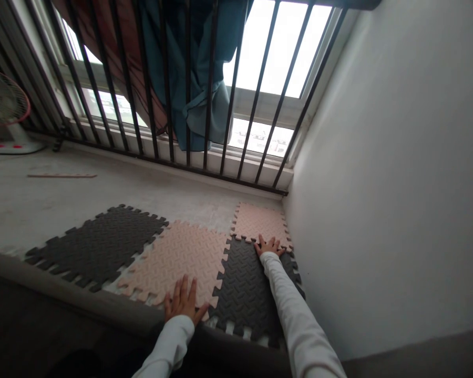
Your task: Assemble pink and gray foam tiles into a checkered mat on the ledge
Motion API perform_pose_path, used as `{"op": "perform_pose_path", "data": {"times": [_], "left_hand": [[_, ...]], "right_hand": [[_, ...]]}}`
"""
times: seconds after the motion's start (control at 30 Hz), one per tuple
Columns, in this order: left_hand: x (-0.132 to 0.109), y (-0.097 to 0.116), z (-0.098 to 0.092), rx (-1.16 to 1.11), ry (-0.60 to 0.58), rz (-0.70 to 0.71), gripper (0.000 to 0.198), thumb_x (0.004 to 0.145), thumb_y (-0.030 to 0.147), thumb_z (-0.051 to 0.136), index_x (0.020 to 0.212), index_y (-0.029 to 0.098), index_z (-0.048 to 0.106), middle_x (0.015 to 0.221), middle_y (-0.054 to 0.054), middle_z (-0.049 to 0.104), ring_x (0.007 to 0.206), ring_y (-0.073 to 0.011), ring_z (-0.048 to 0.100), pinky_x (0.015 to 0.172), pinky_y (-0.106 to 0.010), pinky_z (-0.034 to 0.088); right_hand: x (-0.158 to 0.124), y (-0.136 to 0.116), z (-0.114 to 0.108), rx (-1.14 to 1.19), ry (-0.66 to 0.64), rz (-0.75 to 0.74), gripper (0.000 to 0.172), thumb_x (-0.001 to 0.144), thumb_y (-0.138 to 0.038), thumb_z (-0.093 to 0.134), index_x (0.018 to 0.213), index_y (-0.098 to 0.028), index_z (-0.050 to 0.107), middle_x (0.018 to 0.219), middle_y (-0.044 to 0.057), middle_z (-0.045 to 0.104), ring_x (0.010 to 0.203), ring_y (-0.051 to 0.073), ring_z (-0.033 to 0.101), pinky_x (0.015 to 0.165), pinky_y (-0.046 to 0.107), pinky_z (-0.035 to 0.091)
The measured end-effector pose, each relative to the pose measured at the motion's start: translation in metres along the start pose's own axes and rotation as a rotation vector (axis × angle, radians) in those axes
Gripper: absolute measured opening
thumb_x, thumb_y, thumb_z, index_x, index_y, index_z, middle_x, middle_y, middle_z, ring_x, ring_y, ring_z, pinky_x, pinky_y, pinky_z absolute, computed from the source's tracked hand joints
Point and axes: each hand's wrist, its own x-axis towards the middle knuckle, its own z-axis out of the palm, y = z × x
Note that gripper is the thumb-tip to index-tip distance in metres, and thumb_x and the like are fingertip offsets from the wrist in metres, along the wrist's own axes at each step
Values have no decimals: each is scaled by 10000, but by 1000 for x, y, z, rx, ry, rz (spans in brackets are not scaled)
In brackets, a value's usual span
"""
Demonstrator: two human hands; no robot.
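Bright windows (279,52) stand behind a black metal grille (259,89), with a blue curtain (199,68) bunched there. A white wall (386,157) borders the concrete floor (102,199).

Peach foam floor tile (173,257), charcoal foam floor tile (246,294), both tread-patterned, teal curtain (197,89)

Left hand (183,300) flat on peach foam puzzle tile (173,262), near its bottom edge. Right hand (268,245), white sleeve (287,299), flat on dark grey foam tile (248,294), fingers at its top edge, just beside smaller peach tile (258,223). Second dark grey tile (96,247) lies left of the peach one. Tiles on bare concrete floor (43,210), along white wall (378,157). Black window bars (256,89), teal curtain (197,68), and floor fan (3,105) beyond.
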Motion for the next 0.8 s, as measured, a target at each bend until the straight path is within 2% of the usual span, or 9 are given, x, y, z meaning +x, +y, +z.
{"op": "perform_pose_path", "data": {"times": [0.33,0.5,0.6,0.7,0.8], "left_hand": [[2,-3,8,15,17,-3,664,678,566,421,1266,288,291,1387,-21,197,1263,-250,119,1000,-482,31],[2,-2,5,15,6,-3,654,681,559,422,1264,294,291,1388,-21,196,1263,-244,120,999,-479,37],[1,-2,3,2,5,1,651,684,546,425,1265,284,295,1389,-34,192,1263,-251,118,996,-487,40],[1,-1,1,-4,12,3,662,681,550,428,1269,277,293,1389,-35,192,1261,-261,120,997,-488,38],[0,-1,1,6,18,-2,659,682,551,427,1267,280,296,1386,-32,197,1260,-255,129,998,-483,41]], "right_hand": [[3,2,-7,-12,-37,-73,689,714,-683,174,1303,-324,170,1376,138,153,1236,336,111,941,537,-2],[1,17,-4,59,75,120,767,764,-597,176,1322,-73,122,1351,258,112,1237,333,101,951,534,8],[-1,24,-3,32,56,150,800,756,-603,185,1304,-21,160,1329,292,145,1226,355,122,936,562,13],[-1,21,-8,-13,-6,79,817,758,-611,160,1289,9,187,1318,295,178,1225,346,146,950,538,45],[-3,6,-13,-26,-28,-105,753,781,-579,165,1306,-39,174,1370,196,140,1255,254,109,1001,417,67]]}}
